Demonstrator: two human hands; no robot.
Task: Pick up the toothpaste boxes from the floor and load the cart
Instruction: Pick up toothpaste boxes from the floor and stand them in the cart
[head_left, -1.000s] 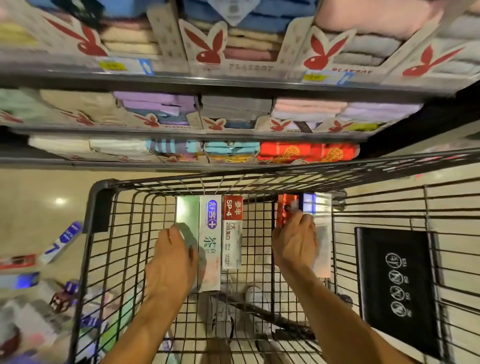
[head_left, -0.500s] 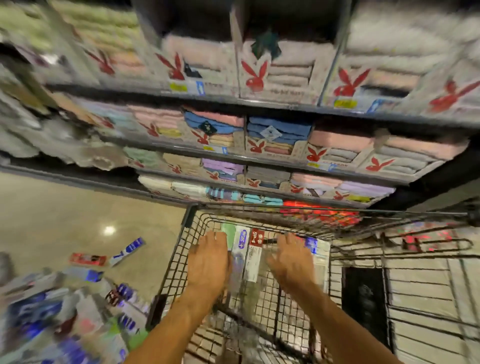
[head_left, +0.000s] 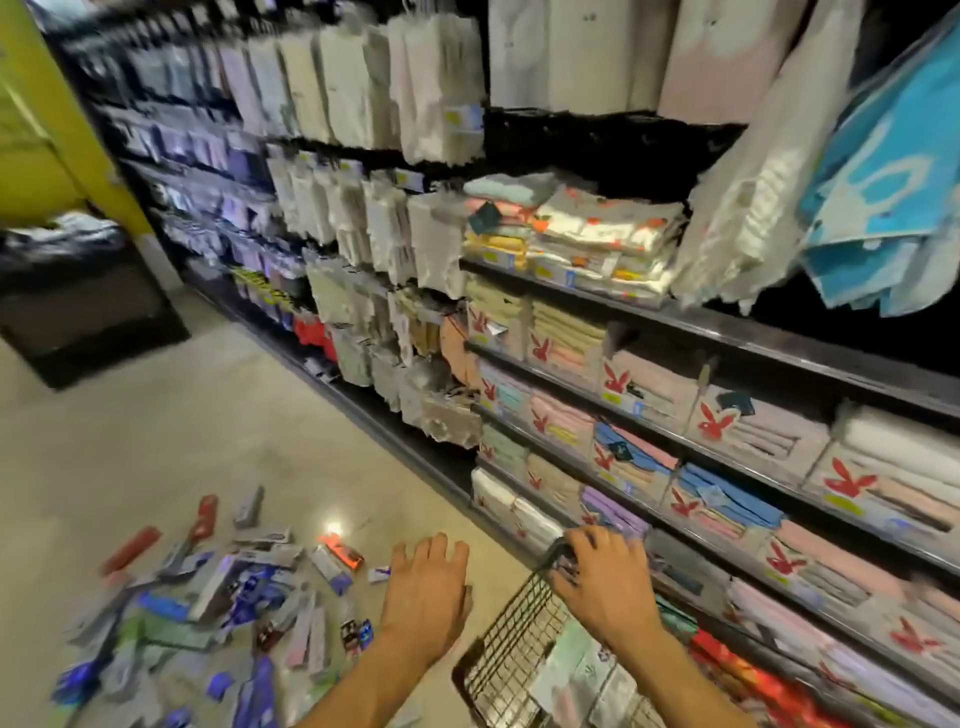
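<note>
Hovering bottom centre, left hand (head_left: 426, 592), fingers (head_left: 434, 548) spread & empty, faces toothpaste boxes (head_left: 223, 597) lower left; right hand (head_left: 605, 579) fingers curl on cart (head_left: 511, 616) rim, prob. steadying it.

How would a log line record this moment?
left hand: open, empty | right hand: holds cart rim | toothpaste boxes: piled on floor, some in cart

The toothpaste boxes (head_left: 218, 597) lie scattered on the floor (head_left: 208, 441) at lower left. The cart (head_left: 506, 654) stands to their right, just before the shelves (head_left: 675, 415) along the right side, with more of them inside it. The left grip (head_left: 426, 592) hangs between pile and cart. The right grip (head_left: 608, 582) seems to rest on the cart's far rim.
</note>
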